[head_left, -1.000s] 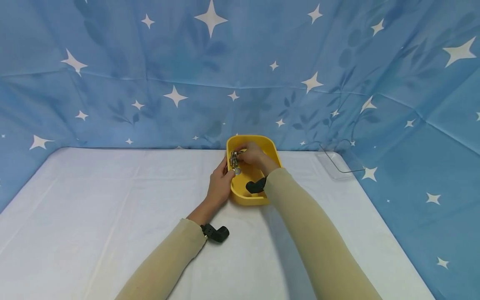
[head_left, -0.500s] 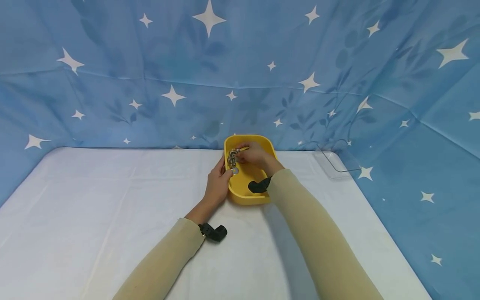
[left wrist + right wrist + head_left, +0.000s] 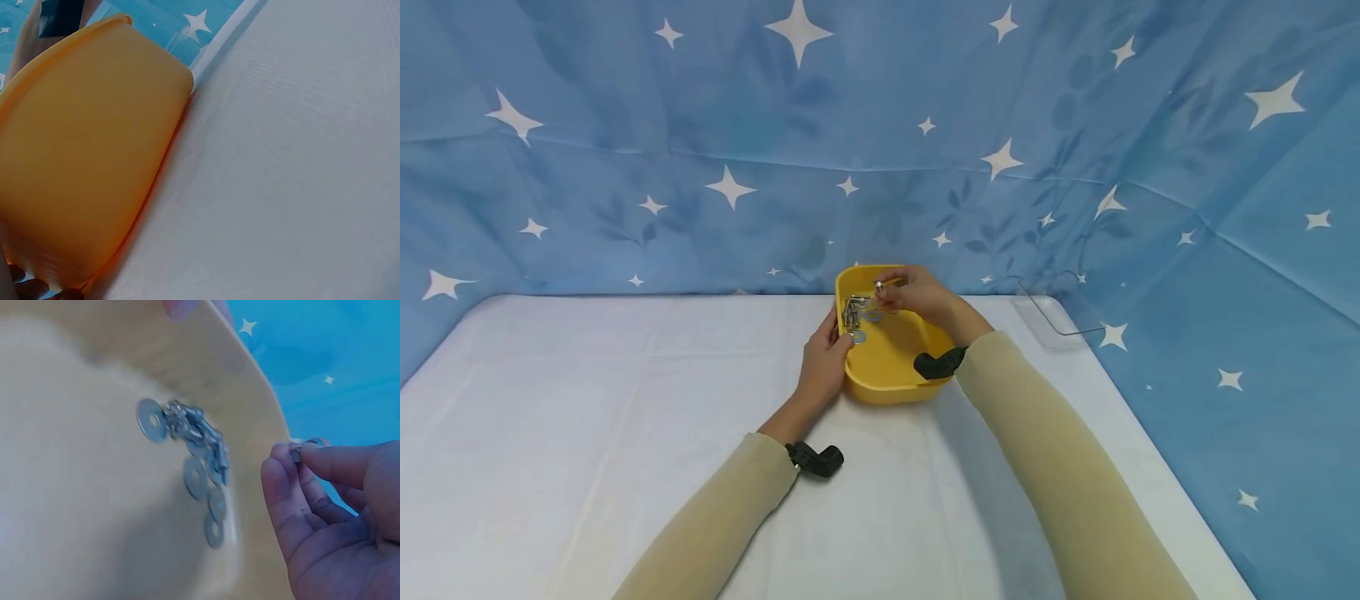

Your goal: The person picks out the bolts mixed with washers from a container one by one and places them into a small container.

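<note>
Centre of the head view: I see one yellow tub on the white counter, holding four flat washers and a clump of bolts against its left wall. My right hand, above the tub's far end, pinches one small metal piece between thumb and fingertips. My left hand grips the tub's left rim. One clear tray sits at the right, against the blue starred cloth.

White table covering — flat, faintly creased, spanning the work surface. Blue star-patterned backdrop encloses rear and right side. Clear plastic tray sits at the far right corner, against the backdrop — contents cannot be told.
</note>
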